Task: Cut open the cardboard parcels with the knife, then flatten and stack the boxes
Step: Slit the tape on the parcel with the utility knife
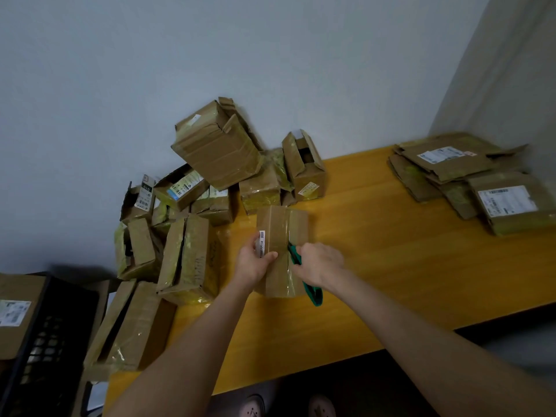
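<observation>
A taped cardboard parcel (282, 233) lies lengthwise on the yellow table (376, 251) in front of me. My left hand (254, 261) grips its left side, thumb on top beside a white barcode label. My right hand (320, 263) holds a green-handled knife (296, 257). The knife's tip sits on the clear tape seam on top of the parcel. A green loop (314, 294) hangs from the handle below my wrist. The blade itself is mostly hidden by my hand.
A heap of cardboard parcels (198, 200) is piled against the wall at the table's left end. Flattened boxes (469, 176) are stacked at the far right. A black crate (51, 341) with a box stands lower left. My feet show below the table's front edge.
</observation>
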Available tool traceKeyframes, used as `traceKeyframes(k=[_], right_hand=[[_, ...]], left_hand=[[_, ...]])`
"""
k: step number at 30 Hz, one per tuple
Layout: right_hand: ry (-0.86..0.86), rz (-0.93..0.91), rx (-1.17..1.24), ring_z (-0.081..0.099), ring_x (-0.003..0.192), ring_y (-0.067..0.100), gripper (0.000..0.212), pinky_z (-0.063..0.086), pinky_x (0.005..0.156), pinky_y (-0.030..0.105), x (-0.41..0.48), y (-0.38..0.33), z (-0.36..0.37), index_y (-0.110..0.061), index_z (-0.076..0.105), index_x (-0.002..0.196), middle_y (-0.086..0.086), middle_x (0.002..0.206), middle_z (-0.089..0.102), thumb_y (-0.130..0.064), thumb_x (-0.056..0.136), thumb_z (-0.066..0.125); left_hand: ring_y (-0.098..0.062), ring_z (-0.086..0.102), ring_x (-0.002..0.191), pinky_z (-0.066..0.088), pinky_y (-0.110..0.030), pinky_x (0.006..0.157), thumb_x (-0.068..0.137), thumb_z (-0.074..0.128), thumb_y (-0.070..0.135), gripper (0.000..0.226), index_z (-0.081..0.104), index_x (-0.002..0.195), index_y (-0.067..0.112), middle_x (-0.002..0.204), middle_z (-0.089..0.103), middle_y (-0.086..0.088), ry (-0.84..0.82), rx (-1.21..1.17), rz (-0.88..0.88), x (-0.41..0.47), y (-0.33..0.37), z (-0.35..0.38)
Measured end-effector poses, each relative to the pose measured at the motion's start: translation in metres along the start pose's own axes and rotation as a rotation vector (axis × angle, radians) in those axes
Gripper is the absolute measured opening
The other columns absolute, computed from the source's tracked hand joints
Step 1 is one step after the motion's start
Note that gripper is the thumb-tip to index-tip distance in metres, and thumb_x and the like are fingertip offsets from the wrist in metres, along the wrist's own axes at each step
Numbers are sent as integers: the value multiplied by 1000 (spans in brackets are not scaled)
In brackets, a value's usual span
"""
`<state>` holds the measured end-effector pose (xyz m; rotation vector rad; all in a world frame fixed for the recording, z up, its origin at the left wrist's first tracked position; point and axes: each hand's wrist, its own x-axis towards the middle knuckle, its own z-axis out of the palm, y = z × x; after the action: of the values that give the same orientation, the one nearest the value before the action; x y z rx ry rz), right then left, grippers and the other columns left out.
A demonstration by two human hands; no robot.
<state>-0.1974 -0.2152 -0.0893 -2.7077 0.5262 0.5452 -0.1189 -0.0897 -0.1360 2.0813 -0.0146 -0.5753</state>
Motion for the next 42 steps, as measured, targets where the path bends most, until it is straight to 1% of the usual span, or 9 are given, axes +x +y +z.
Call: traceKeyframes(k=[5,9,13,17,23,29,33,36,42], right_hand=[[-57,-16,86,64,82,20,24,53,67,33,-6,7,-4,-17,62,92,2,87,66,-40,91,55],[-133,-46,57,63,85,22,20,46,63,29,-20,8,14,-19,64,94,-2,79,59,-36,87,59],[-121,-16,487,65,88,19,36,56,80,37,-17,28,9,-21,66,119,3,99,70,-30,84,64],[141,111,763,67,87,23,43,57,79,43,2,55,2,-23,57,131,5,100,69,-26,88,61],[78,307,534,61,72,18,41,51,56,30,25,76,37,-23,45,139,3,106,65,-32,99,51],[34,446,333,58,59,19,38,35,39,24,45,93,79,-18,46,135,4,89,63,-28,99,52],[22,431,205,62,83,24,34,49,54,29,45,92,79,-17,47,132,7,107,60,-29,100,47],[72,291,154,56,112,27,57,46,73,33,41,72,63,-22,35,145,7,137,47,-55,98,37],[11,160,552,57,117,25,86,49,90,35,41,25,51,-17,35,141,3,130,58,-66,76,64]], left_hand=[[-29,53,119,48,-42,96,88,68,19,65,36,144,25,135,53,-9,58,-59,-55,6,0,5],[-33,51,123,46,-49,100,88,68,18,66,35,145,25,138,50,-13,121,-187,-134,14,-3,1],[-34,48,126,46,-50,101,89,67,19,66,34,146,24,140,48,-13,150,-155,-115,21,-2,-2],[-35,48,126,44,-55,101,88,69,23,68,34,145,25,140,48,-12,165,-150,-121,28,-5,-8],[-26,59,106,53,-46,86,90,66,25,64,35,145,25,119,57,-6,-99,-302,-171,14,-14,-8],[-18,61,98,53,-32,72,88,68,19,58,41,139,18,110,60,-3,-137,-259,-120,2,-29,-13],[-15,62,95,53,-28,69,86,69,14,59,42,138,18,110,60,-3,-128,-227,-110,0,-35,-15],[-14,61,94,54,-28,72,85,71,14,63,41,140,18,110,57,-3,-108,-165,-93,2,-32,-14],[-20,61,99,55,-40,87,87,68,17,64,36,142,18,108,54,2,-134,-52,-19,-1,-17,-4]])
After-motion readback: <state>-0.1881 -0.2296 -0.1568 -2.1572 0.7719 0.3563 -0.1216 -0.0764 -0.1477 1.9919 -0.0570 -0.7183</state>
